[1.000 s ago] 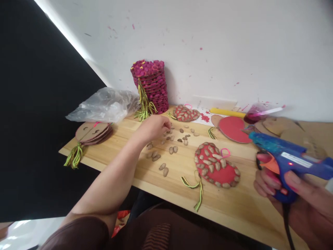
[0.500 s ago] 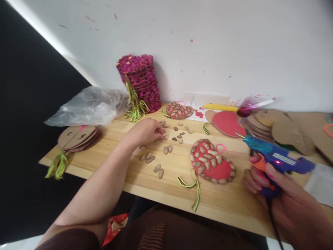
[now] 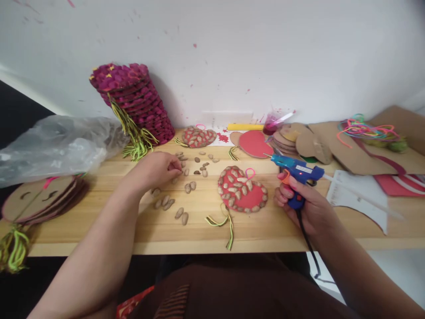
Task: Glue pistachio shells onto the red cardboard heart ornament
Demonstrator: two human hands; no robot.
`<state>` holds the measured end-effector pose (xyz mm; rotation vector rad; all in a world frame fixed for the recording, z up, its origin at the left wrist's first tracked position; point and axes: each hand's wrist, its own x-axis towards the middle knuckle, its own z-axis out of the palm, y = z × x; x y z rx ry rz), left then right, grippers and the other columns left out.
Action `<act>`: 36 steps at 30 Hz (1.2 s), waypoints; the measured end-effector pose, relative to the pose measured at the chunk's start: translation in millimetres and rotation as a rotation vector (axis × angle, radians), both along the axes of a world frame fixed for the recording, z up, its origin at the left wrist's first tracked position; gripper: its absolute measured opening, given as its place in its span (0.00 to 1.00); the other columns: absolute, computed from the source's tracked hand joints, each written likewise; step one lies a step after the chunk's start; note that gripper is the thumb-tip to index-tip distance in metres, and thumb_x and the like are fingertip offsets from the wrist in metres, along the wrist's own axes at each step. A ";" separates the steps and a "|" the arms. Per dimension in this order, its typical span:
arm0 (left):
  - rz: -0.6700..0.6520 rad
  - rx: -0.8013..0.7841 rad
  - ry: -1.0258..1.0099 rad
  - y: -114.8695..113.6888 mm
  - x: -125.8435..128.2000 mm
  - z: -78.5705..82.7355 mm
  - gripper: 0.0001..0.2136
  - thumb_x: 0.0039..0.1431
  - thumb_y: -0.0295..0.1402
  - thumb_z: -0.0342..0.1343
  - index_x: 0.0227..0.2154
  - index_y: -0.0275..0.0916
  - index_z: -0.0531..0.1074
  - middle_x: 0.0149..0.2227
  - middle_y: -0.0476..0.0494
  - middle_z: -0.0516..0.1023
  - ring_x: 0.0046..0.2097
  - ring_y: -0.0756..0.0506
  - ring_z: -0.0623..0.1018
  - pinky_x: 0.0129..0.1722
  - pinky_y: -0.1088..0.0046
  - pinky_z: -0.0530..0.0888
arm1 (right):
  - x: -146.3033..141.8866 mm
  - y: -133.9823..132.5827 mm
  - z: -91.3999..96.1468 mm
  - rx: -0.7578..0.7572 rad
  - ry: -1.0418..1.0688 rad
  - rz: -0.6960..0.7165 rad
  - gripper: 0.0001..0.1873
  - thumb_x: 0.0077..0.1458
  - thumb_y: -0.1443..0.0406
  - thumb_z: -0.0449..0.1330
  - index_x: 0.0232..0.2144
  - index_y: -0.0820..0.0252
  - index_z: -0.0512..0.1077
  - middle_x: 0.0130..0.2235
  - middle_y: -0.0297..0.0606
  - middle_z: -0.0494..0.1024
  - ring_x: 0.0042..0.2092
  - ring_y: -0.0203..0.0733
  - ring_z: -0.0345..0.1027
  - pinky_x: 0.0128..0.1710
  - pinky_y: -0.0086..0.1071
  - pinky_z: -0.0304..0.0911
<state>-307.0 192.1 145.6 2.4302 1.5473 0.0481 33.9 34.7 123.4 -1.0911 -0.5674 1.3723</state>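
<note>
My right hand (image 3: 300, 201) is closed round a blue hot glue gun (image 3: 295, 170) with a lit red light, its nozzle pointing left above the table. My left hand (image 3: 161, 170) reaches down among loose peanut shells (image 3: 190, 187), with thumb and fingers drawn together. Whatever is between its fingertips is too small or hidden to make out. Between the hands lies a red heart-shaped piece (image 3: 254, 197), edged and partly covered with peanut shells; it has a pink loop (image 3: 250, 173) and a green yarn tassel (image 3: 229, 230).
A stack of magenta shell-covered pieces (image 3: 133, 102) leans against the wall. To the left are a plastic bag (image 3: 63, 141) and stacked cardboard pieces (image 3: 36, 197). Behind lie a shell-covered heart (image 3: 198, 136) and a plain red one (image 3: 255, 143). Cardboard (image 3: 348, 150) and coloured cord (image 3: 368, 130) fill the right.
The view has swung to the right, bringing more cardboard and the coloured cord into sight. My left hand remains at the loose shells, and my right hand still holds the glue gun.
</note>
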 end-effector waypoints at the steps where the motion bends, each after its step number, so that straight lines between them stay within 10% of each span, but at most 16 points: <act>1: 0.007 0.003 0.006 0.3 0.0 -0.5 0.08 0.52 0.38 0.57 0.31 0.45 0.79 0.32 0.48 0.82 0.33 0.44 0.78 0.32 0.72 0.65 | -0.4 0.0 0.0 0.004 -0.006 -0.002 0.06 0.59 0.62 0.63 0.37 0.58 0.75 0.22 0.28 0.64 0.26 0.31 0.59 0.28 0.26 0.59; 23: 0.137 0.096 -0.112 -6.8 2.1 14.4 0.08 0.54 0.36 0.58 0.31 0.43 0.81 0.30 0.46 0.82 0.31 0.44 0.77 0.32 0.71 0.66 | -6.4 -1.8 2.5 0.013 -0.071 -0.033 0.08 0.55 0.61 0.66 0.36 0.58 0.77 0.23 0.30 0.66 0.27 0.33 0.59 0.28 0.28 0.58; 36: 0.167 -0.845 -1.302 -36.7 40.7 3.0 0.18 0.37 0.39 0.76 0.28 0.35 0.78 0.26 0.48 0.77 0.28 0.53 0.73 0.30 0.78 0.69 | -8.7 -8.6 -4.8 0.067 -0.178 -0.067 0.14 0.57 0.52 0.63 0.33 0.56 0.76 0.21 0.33 0.68 0.26 0.38 0.62 0.28 0.33 0.60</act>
